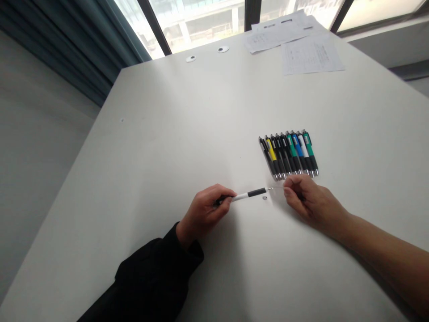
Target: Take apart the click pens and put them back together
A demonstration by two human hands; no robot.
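Note:
My left hand (pixel 206 208), in a black sleeve, is closed around a white pen (pixel 240 197) with a black grip, held low over the table and pointing right. At its front end a thin metal tip (pixel 270 189) sticks out, and the cone is off the barrel. My right hand (pixel 306 197) pinches a thin, pale strand (pixel 278 187) in line with that tip; its exact kind is too fine to tell. A small silver pen cone (pixel 264 197) lies on the table just below the pen's front end.
Several click pens (pixel 290 154) in black, yellow, green, blue and white lie side by side beyond my right hand. Printed papers (pixel 311 53) rest at the far edge of the white table (pixel 167 134), near two round cable-hole covers (pixel 223 49). A blue curtain (pixel 83 44) hangs at left.

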